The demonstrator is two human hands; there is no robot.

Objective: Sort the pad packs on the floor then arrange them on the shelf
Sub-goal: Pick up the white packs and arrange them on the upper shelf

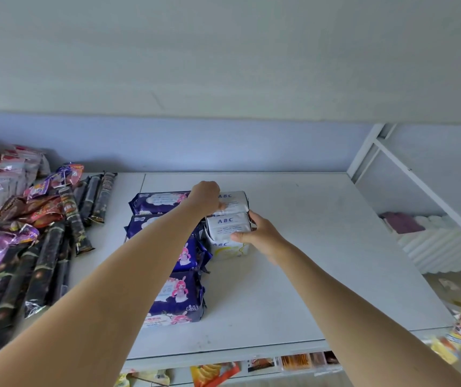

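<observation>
A: What can you read on the packs?

B: The white pad packs carry "ABC" in blue capitals. There are three in a row on the white shelf (293,275): the rear ABC pack (233,201), the middle ABC pack (227,229) and the front ABC pack (227,250), which has a yellow pattern low on its face. The smaller print under the letters is too fine to read.

A: And the dark ones?

B: The purple pad packs (177,298) stand in a column just left of the white ones — each shows a pink-haired cartoon figure, and the nearest has a small "8" mark near its lower corner. The rest of the writing is illegible.

A: How are the hands placed?

B: Both arms reach forward over the shelf. The left hand (205,198) sits knuckles-up at the left edge of the rear ABC pack, fingers curled down; whether they actually grip that pack I cannot tell. The right hand (254,233) holds the middle ABC pack from its right side, thumb across the front face, fingers wrapped round the far end.

A: Anything else on the shelf?

B: Snack packets (48,208) — dark long ones and red and purple wrappers — are heaped at the left.
</observation>
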